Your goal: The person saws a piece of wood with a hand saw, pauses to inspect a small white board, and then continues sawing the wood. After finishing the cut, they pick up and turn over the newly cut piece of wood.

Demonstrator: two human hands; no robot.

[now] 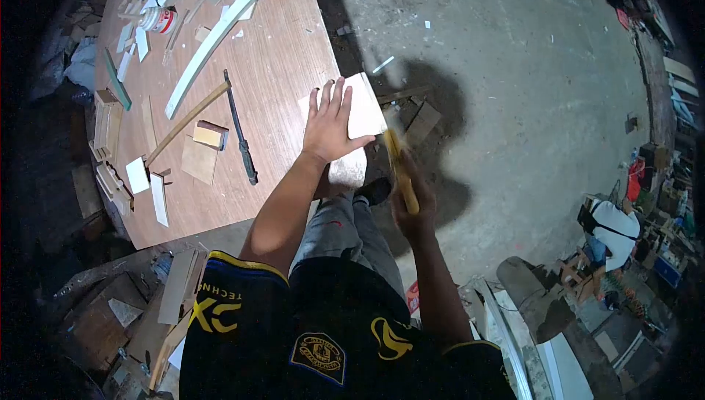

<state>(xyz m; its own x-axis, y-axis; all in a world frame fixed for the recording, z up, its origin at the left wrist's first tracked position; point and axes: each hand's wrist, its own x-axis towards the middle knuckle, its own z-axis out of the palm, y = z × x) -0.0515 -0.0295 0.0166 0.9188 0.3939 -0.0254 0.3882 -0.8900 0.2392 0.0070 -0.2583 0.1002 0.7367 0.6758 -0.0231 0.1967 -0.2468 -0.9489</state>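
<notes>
"Where's the pale board (366, 106)?"

"By the tabletop's (286, 40) near right corner, jutting past the right edge. The left hand (329, 132) lies flat on it, fingers spread."

"And the right hand (418, 193)?"

"Wrapped around a yellow tool (403, 172) just outside that edge, its long axis pointing away from the body. The tool's far end is at the board's near right corner; blur hides whether they touch."

"Room?"

"Concrete floor (507, 143) stretches beyond the right edge; a dark rod (243, 144) lies well left."
</notes>
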